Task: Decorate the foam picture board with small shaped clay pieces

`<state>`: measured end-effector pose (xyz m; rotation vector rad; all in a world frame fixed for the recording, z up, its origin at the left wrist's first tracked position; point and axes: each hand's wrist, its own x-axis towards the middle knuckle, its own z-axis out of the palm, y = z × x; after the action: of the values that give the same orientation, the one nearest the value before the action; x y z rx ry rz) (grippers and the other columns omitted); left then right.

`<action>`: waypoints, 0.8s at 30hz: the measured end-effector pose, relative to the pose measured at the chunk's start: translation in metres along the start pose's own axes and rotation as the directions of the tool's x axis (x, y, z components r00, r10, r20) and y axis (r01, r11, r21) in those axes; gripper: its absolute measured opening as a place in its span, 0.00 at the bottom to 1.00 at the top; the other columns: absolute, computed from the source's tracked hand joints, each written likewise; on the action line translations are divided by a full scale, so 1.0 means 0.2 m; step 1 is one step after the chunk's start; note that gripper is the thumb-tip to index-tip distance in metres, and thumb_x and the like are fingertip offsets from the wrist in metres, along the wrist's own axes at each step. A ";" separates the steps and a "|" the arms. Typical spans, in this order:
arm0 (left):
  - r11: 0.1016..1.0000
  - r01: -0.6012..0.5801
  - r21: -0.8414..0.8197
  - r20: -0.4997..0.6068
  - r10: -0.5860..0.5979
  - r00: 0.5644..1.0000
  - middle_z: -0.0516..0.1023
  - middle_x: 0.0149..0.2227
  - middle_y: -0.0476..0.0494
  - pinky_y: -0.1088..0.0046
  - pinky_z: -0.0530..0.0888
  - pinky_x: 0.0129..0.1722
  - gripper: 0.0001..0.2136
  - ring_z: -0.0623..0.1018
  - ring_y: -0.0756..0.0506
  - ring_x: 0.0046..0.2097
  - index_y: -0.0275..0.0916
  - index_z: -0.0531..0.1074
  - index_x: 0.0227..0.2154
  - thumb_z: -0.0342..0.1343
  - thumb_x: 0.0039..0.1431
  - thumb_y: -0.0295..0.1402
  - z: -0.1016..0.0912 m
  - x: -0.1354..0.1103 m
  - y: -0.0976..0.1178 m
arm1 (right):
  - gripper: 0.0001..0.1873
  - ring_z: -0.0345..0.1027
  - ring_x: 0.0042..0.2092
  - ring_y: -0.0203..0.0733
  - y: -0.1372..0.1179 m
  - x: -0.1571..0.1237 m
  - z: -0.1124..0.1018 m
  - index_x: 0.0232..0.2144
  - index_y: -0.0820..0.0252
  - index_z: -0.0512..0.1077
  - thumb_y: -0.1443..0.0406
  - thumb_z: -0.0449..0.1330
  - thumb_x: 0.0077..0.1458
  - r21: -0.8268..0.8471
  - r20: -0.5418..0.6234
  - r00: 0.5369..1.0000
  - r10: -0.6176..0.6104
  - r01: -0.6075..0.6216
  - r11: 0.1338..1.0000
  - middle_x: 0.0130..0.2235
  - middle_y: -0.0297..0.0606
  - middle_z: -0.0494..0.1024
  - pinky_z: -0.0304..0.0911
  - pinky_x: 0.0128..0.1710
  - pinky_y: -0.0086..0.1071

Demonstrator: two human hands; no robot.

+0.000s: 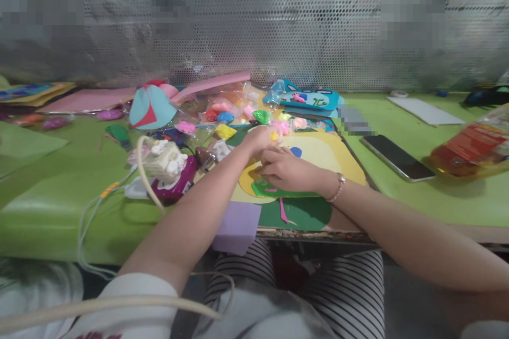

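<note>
My left hand [259,141] and my right hand [287,168] meet over a yellow craft board [324,154] that lies on a green sheet [302,213]. The left hand's fingers are curled in a pinch around a small yellow bit of clay [274,136]. My right hand lies palm down with its fingers bent and pressed on the yellow board, beside a green clay shape [264,189]. A blue clay dot [296,152] sits on the board just beyond the right hand. A bracelet circles my right wrist.
Several coloured clay lumps in plastic wrap [230,111] lie behind the hands. A purple device with white charms and a cable [173,169] sits to the left. A black phone [397,157] and an orange packet [473,151] lie on the right of the green table [59,206]. A perforated metal screen stands behind.
</note>
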<state>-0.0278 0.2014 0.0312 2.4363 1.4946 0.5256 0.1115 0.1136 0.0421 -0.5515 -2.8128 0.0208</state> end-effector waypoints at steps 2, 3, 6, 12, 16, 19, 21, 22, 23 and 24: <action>1.000 -0.005 -0.004 0.004 0.005 1.000 0.75 0.32 0.42 0.71 0.61 0.29 0.11 0.70 0.46 0.31 0.38 0.72 0.32 0.54 0.48 0.39 -0.01 -0.01 0.00 | 0.14 0.56 0.40 0.42 -0.01 0.00 0.00 0.39 0.60 0.77 0.68 0.51 0.60 0.007 0.005 1.000 0.004 -0.004 1.000 0.37 0.41 0.65 0.52 0.44 0.37; 1.000 -0.008 -0.002 0.006 0.008 1.000 0.75 0.31 0.43 0.71 0.61 0.29 0.11 0.69 0.46 0.30 0.38 0.72 0.32 0.54 0.48 0.39 -0.01 -0.01 0.00 | 0.14 0.56 0.39 0.42 -0.01 0.00 0.00 0.38 0.60 0.77 0.68 0.51 0.60 0.008 0.008 1.000 0.002 -0.002 1.000 0.37 0.41 0.65 0.52 0.44 0.37; 1.000 -0.014 0.020 0.011 0.014 1.000 0.75 0.31 0.44 0.72 0.61 0.29 0.12 0.69 0.47 0.30 0.37 0.72 0.32 0.54 0.47 0.39 0.00 0.00 -0.01 | 0.15 0.57 0.40 0.42 0.00 0.01 0.03 0.34 0.59 0.77 0.68 0.50 0.61 0.006 -0.042 0.999 -0.008 0.008 1.000 0.36 0.41 0.67 0.52 0.45 0.38; 0.998 -0.020 0.061 -0.004 0.020 1.000 0.76 0.32 0.43 0.72 0.62 0.28 0.12 0.69 0.47 0.30 0.37 0.72 0.33 0.53 0.48 0.39 0.01 0.01 -0.01 | 0.16 0.59 0.41 0.42 0.05 0.02 0.08 0.32 0.59 0.77 0.66 0.50 0.63 0.038 -0.144 0.990 -0.008 0.014 0.999 0.35 0.40 0.69 0.54 0.44 0.37; 0.999 -0.012 0.041 0.003 0.012 1.000 0.75 0.29 0.45 0.72 0.61 0.27 0.10 0.68 0.48 0.29 0.38 0.72 0.30 0.54 0.48 0.39 0.00 0.00 0.00 | 0.14 0.59 0.42 0.42 0.04 0.02 0.07 0.32 0.60 0.76 0.66 0.51 0.63 -0.072 -0.123 0.991 -0.049 0.040 0.997 0.35 0.40 0.69 0.53 0.47 0.37; 0.999 -0.002 0.041 0.004 0.002 1.000 0.74 0.28 0.45 0.71 0.60 0.26 0.10 0.67 0.48 0.28 0.38 0.71 0.29 0.53 0.48 0.40 0.01 0.00 0.00 | 0.12 0.59 0.42 0.43 0.01 0.03 0.06 0.31 0.61 0.74 0.68 0.52 0.62 -0.189 -0.089 0.994 -0.067 0.049 0.981 0.35 0.40 0.69 0.53 0.47 0.38; 0.999 -0.010 0.051 -0.002 0.010 1.000 0.73 0.27 0.45 0.71 0.60 0.26 0.10 0.66 0.49 0.28 0.38 0.71 0.28 0.53 0.49 0.40 0.01 0.01 -0.01 | 0.12 0.59 0.41 0.43 0.01 0.03 0.06 0.30 0.62 0.74 0.68 0.51 0.62 -0.253 -0.080 0.993 -0.083 0.060 0.966 0.35 0.40 0.69 0.53 0.47 0.39; 0.998 -0.033 0.052 -0.004 0.033 0.999 0.73 0.27 0.45 0.71 0.61 0.27 0.10 0.67 0.48 0.28 0.38 0.71 0.28 0.53 0.50 0.40 0.01 0.01 -0.02 | 0.12 0.59 0.40 0.43 0.02 0.02 0.05 0.31 0.62 0.73 0.69 0.51 0.62 -0.266 -0.089 0.992 -0.086 0.060 0.962 0.36 0.41 0.70 0.54 0.46 0.39; 0.997 -0.066 0.046 0.002 0.066 0.998 0.74 0.27 0.45 0.71 0.62 0.28 0.10 0.68 0.48 0.29 0.37 0.71 0.27 0.53 0.50 0.39 0.01 0.00 -0.02 | 0.12 0.59 0.39 0.43 0.04 0.02 0.04 0.32 0.62 0.73 0.69 0.50 0.62 -0.260 -0.118 0.989 -0.085 0.052 0.964 0.36 0.41 0.70 0.54 0.44 0.39; 0.996 -0.085 0.025 0.002 0.085 0.996 0.75 0.28 0.44 0.71 0.64 0.30 0.09 0.69 0.47 0.31 0.37 0.71 0.27 0.54 0.50 0.39 0.01 0.00 -0.02 | 0.12 0.60 0.39 0.43 0.07 0.02 0.03 0.33 0.62 0.73 0.69 0.50 0.62 -0.237 -0.169 0.983 -0.068 0.027 0.971 0.37 0.42 0.70 0.55 0.43 0.38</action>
<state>-0.0304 0.2028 0.0282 2.5277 1.4107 0.5246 0.1119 0.1273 0.0361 -0.5087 -2.6692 -0.3560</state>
